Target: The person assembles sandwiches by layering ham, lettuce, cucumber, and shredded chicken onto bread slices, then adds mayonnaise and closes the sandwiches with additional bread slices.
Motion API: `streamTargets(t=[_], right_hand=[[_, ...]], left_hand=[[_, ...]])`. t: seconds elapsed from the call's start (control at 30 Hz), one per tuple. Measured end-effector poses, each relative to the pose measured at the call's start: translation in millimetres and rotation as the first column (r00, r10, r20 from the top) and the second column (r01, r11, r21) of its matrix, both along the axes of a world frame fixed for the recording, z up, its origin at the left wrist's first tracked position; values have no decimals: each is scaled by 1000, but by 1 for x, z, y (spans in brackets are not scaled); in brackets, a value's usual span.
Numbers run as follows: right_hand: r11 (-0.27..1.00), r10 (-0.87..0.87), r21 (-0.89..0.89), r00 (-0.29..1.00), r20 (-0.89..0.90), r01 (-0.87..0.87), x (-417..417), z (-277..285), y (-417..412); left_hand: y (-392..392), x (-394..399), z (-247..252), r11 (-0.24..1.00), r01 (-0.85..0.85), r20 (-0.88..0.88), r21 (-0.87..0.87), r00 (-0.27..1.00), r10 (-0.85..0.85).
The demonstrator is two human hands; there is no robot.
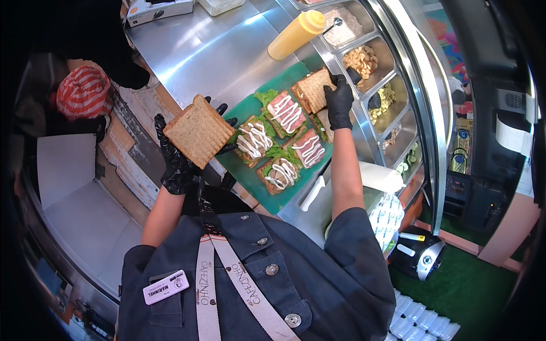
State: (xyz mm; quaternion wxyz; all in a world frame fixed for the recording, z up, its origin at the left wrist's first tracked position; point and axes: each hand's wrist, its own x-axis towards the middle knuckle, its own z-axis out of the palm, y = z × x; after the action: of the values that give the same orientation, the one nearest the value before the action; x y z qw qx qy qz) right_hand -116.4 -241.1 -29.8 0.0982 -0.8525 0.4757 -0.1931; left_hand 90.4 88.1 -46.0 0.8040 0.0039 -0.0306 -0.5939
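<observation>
My left hand [177,164], in a black glove, holds toasted bread slices [199,131] at the left of the green cutting board [273,203]. At the board's far right corner my right hand [340,102], also black-gloved, has its thumb and fingers on a bread-topped sandwich [313,90]. Another sandwich [326,123] lies partly under my right wrist. Between my hands are several open sandwiches with lettuce: an open sandwich with ham [286,111], another with pink ham [309,149], one with brownish filling [255,140] and one nearer me [281,174]. White sauce zigzags over them.
A yellow squeeze bottle [296,35] stands beyond the board. Metal ingredient pans [367,62] line the right under a curved glass guard [409,55]. A white-handled knife [312,194] and a white bottle [379,177] lie near my right forearm. A person in a red-striped head covering [84,92] is at left.
</observation>
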Motion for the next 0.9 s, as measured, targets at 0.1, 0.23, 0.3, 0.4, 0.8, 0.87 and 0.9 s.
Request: streamTargets(t=[0.1, 0.23, 0.3, 0.4, 0.8, 0.87, 0.9], right_hand=[[938, -6, -339, 971, -240, -77, 16, 9, 20], [968, 137, -181, 972, -192, -172, 18, -12, 24], [961, 204, -149, 961, -187, -234, 7, -38, 10], [959, 278, -73, 957, 83, -273, -4, -49, 1], [745, 54, 541, 844, 534, -390, 78, 73, 196], [786, 69, 444, 774, 629, -431, 74, 67, 193], [826, 104, 394, 795, 597, -404, 73, 77, 189]], left_hand=[[11, 5, -23, 972, -74, -9, 221, 997, 78], [7, 2, -16, 981, -56, -19, 185, 998, 61], [-2, 1, -17, 979, -48, -74, 198, 995, 64], [-20, -2, 3, 980, -16, -127, 197, 991, 42], [-44, -25, 51, 962, 104, -117, 251, 990, -77], [-47, -25, 56, 945, 67, -75, 321, 996, -45], [-47, -25, 57, 932, 46, -56, 360, 998, -27]])
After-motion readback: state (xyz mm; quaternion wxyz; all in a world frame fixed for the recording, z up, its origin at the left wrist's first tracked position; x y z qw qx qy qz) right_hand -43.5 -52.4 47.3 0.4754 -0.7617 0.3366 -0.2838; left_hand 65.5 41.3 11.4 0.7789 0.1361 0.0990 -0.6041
